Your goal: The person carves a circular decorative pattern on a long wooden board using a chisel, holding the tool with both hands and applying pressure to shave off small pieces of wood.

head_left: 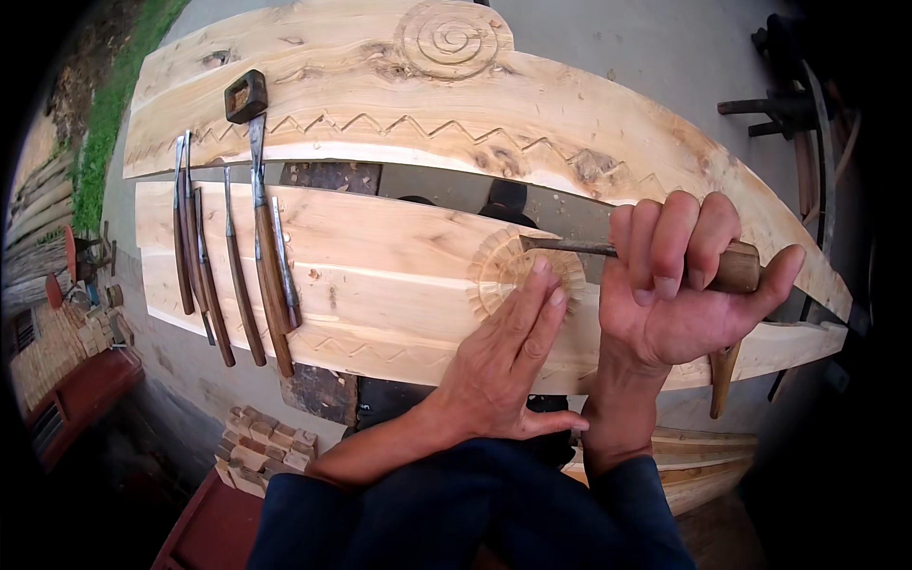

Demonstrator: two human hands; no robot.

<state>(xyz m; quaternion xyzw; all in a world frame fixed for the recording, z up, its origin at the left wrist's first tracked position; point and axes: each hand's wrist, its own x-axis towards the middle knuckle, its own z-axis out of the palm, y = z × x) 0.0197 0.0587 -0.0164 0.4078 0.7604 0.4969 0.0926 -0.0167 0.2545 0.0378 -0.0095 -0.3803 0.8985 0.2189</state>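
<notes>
A person's right hand is clenched around a brown wooden-handled chisel with a slim, dark metal blade, its tip set at the upper part of a round, pale wooden rosette with a notched rim. The left hand, grasping nothing that shows, lies flat with its fingertips on the carving just below the blade's tip, thumb spread to the right. The rosette, partly covered by that hand, stands right of the middle of a long, pale yellow wooden board; short radial cuts ring its edge, and curved grooves mark the inside. The board, tapering rightward, shows a whitish streak along its length, small brown knots and a faint zigzag near its lower edge. Brown-handled metal carving tools lie across its left part. Beyond is a broader, pale wooden board bearing a zigzag line and a carved spiral disc.
</notes>
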